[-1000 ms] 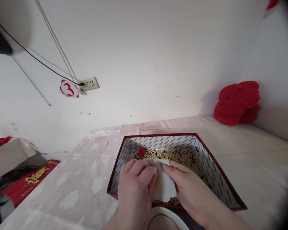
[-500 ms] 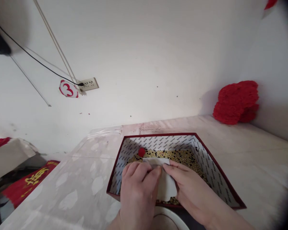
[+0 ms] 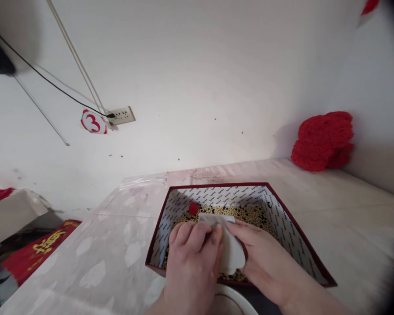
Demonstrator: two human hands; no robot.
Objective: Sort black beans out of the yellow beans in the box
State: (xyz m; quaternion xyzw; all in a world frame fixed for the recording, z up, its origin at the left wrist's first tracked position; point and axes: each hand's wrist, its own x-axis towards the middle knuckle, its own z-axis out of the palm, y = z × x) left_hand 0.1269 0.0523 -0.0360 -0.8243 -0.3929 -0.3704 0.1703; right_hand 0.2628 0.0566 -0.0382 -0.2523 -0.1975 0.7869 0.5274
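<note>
A dark-red box (image 3: 300, 245) with a patterned white lining sits on the table in front of me, holding a layer of yellow and black beans (image 3: 249, 214). A small red ball (image 3: 193, 208) lies on the beans near the far left. My left hand (image 3: 192, 262) and my right hand (image 3: 264, 260) both grip a white piece of paper (image 3: 231, 251) over the beans, fingers pinching its upper edge. The paper's lower part curls between my hands.
The rim of a white bowl (image 3: 239, 297) shows below the box at the frame's bottom. A red fluffy pile (image 3: 323, 140) rests by the wall at the back right. A wall socket (image 3: 121, 115) and a "3" sign (image 3: 92, 121) hang on the left wall.
My left hand has slid slightly right and forward over the paper; the paper's top edge has shifted a little toward the far side. The box has stayed in place.
</note>
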